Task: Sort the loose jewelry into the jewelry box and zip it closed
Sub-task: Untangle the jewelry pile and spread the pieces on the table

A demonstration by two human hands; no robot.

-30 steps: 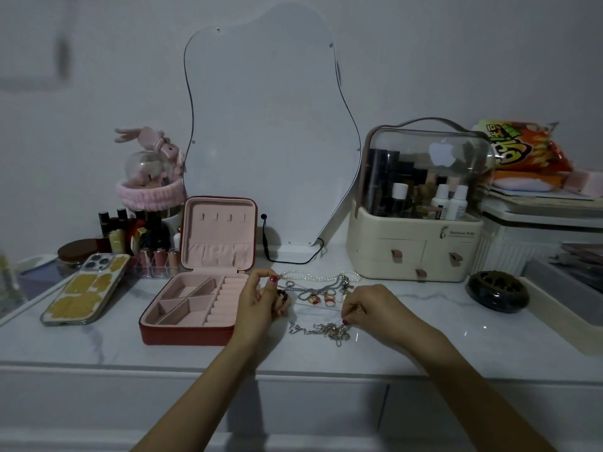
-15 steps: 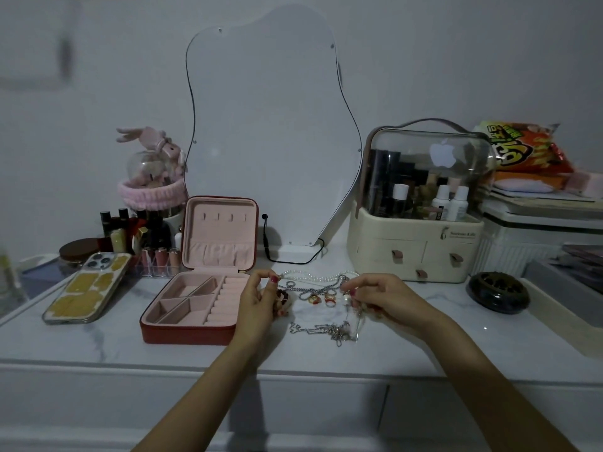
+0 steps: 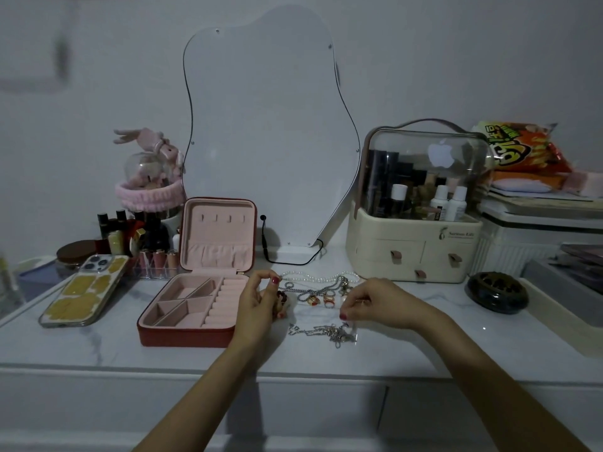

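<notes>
Marble counter (image 3: 424,324): slick; anything dropped near the front edge liable to slide off.
Box (image 3: 195,305): left of centre, lid up, trays bare, zip undone; easily nudged by the left wrist.
Chains (image 3: 321,331): tangled heap nearest the front edge; likely to lift as one snarl.
Pearls (image 3: 313,276): behind, toward the back edge.
Rings (image 3: 321,299): between pearls and chains; prone to roll.
Left hand (image 3: 257,300): fingers curled beside the box, grasp unclear.
Right hand (image 3: 378,303): pinching something small, too fine to identify.
</notes>
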